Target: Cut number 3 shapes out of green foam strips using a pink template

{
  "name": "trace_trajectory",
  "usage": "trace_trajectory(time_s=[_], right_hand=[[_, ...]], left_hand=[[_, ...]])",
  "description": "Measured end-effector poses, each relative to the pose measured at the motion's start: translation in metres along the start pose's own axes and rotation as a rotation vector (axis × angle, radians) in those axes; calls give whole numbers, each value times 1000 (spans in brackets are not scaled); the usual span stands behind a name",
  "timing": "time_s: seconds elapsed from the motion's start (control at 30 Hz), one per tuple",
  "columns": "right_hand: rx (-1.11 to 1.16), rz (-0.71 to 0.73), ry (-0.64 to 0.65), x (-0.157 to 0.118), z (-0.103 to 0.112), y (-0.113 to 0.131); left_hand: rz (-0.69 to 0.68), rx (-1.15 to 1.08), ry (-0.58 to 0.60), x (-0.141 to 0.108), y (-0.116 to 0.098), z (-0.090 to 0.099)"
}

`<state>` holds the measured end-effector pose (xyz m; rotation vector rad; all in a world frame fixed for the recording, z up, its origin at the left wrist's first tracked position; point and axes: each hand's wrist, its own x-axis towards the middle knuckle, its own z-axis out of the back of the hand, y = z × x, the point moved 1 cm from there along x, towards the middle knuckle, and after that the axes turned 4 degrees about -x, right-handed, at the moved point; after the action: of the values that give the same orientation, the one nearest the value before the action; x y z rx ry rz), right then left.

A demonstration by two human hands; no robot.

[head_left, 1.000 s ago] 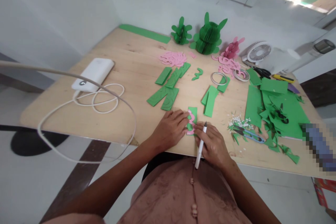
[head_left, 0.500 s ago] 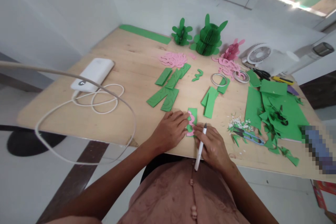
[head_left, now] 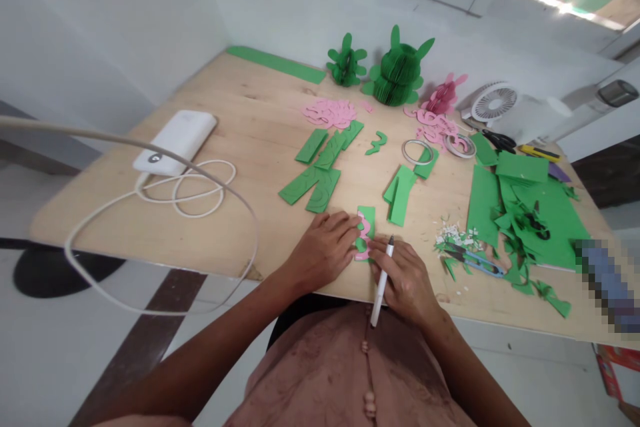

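Observation:
A green paper strip (head_left: 369, 213) lies near the table's front edge, with a wavy pink paper cutout (head_left: 366, 228) on top of it. From the left, my left hand (head_left: 325, 250) presses its fingertips onto the cutout and the strip, holding them against the table. My right hand (head_left: 407, 280) is closed around a white pen (head_left: 381, 293), whose dark tip points away from me. Its fingers rest by the right side of the strip, touching the cutout's lower edge. The undersides of both hands are hidden.
Green strips (head_left: 323, 190) and a pile of pink cutouts (head_left: 330, 113) lie ahead. Tape rolls (head_left: 417, 152), thread snips (head_left: 475, 259), scraps and green sheets (head_left: 483, 203) sit rightward. Paper figures (head_left: 397, 73) and a fan (head_left: 494, 103) stand behind; a cabled power bank (head_left: 183, 137) is left.

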<state>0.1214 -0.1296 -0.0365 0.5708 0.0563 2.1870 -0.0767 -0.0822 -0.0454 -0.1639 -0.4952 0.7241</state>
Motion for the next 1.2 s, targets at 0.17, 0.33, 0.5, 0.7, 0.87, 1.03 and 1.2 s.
trace_trajectory(time_s=[0.17, 0.33, 0.5, 0.7, 0.87, 1.03, 1.2], right_hand=[[-1, -1, 5, 1, 1, 1], [21, 2, -8, 1, 0, 1], [49, 17, -2, 1, 0, 0], [42, 18, 9, 2, 0, 0], [60, 21, 11, 3, 0, 0], [56, 14, 17, 3, 0, 0], [51, 19, 25, 1, -2, -2]], left_hand=[[-4, 0, 1, -1, 0, -1], [-3, 8, -16, -1, 1, -2], [-12, 3, -32, -1, 0, -1], [-7, 11, -25, 0, -1, 1], [-5, 9, -13, 0, -1, 0], [1, 3, -28, -1, 0, -1], [10, -6, -21, -1, -1, -1]])
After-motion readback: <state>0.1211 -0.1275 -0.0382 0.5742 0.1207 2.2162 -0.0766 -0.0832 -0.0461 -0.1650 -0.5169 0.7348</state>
